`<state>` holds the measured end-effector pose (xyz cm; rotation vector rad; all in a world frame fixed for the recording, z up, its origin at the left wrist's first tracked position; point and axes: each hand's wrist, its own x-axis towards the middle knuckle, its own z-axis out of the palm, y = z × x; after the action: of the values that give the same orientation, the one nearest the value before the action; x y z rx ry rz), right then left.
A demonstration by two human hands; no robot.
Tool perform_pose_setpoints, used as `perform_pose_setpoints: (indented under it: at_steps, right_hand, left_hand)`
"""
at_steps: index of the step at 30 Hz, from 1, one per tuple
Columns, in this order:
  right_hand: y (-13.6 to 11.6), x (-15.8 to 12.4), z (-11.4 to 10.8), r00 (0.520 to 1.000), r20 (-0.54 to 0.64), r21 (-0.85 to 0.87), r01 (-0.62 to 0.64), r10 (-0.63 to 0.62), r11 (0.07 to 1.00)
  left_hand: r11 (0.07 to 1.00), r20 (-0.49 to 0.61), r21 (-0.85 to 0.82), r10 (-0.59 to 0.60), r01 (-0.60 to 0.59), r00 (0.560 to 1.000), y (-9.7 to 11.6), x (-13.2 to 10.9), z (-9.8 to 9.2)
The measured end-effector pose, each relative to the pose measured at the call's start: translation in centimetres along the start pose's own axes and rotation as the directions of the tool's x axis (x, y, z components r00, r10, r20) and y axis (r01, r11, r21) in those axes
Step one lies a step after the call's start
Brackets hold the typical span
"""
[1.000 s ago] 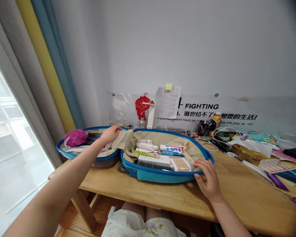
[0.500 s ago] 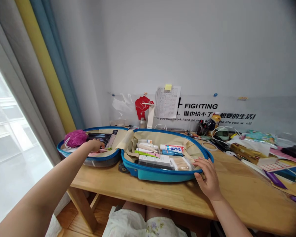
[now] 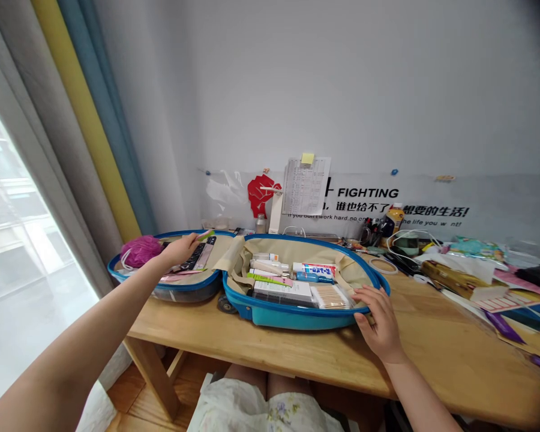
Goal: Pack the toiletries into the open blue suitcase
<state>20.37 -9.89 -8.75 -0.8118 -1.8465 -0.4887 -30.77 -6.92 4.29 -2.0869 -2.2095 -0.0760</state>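
Observation:
An unfolded blue suitcase (image 3: pixel 297 323) with a beige lining lies across the table, one half on each side. Above the left half, my left hand (image 3: pixel 182 249) is closed on a slim green stick-like thing (image 3: pixel 206 235), its exact kind unclear. A purple mesh bath puff (image 3: pixel 141 250) and a dark flat pack (image 3: pixel 192 257) lie beneath and beside that arm. My right hand (image 3: pixel 379 318) rests over the right half's rim, fingers loosely spread and thumb outside. Inside that half are a toothpaste box (image 3: pixel 314 268), a blue bottle (image 3: pixel 315 278), a white box (image 3: pixel 282 290) and cotton swabs (image 3: pixel 332 296).
The wooden table (image 3: pixel 432 348) carries clutter on the right: a roll of tape (image 3: pixel 383 266), a yellow-labelled bottle (image 3: pixel 392 223), a brown pouch (image 3: pixel 452 278) and papers. A white lamp (image 3: pixel 275 211) stands behind the suitcase. Curtains (image 3: pixel 78 90) hang at left.
My left hand has risen out of the suitcase's left half and moved slightly back and right, now with the slim green thing in its fingers. My right hand has stayed at the rim.

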Motion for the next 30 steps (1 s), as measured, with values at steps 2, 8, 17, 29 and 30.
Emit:
perform_pose_setpoints:
  at_steps: [2,8,17,29,30]
  right_hand:
    - [0.0,0.0,0.0,1.000,0.001,0.000,-0.003,0.003,1.000]
    - [0.1,0.0,-0.1,1.000,0.011,-0.007,-0.011,0.011,1.000]
    - [0.2,-0.3,0.0,1.000,0.008,0.023,-0.030,0.030,0.999]
    - [0.3,-0.4,0.0,0.997,0.032,0.021,-0.072,0.071,0.997]
    - [0.3,-0.4,0.0,0.997,0.030,0.021,-0.071,0.071,0.997]
  left_hand:
    - [0.995,-0.087,-0.041,0.089,-0.093,0.992,2.6,0.0,-1.2]
    - [0.875,-0.082,-0.092,0.470,-0.476,0.879,12.3,-1.2,-0.7]
    - [0.767,0.081,-0.089,0.642,-0.636,0.763,17.6,-1.5,3.8]
    - [0.815,0.119,-0.063,0.579,-0.576,0.806,17.5,-0.7,4.5]
    - [0.817,0.125,-0.057,0.576,-0.573,0.808,17.6,-0.7,4.4]
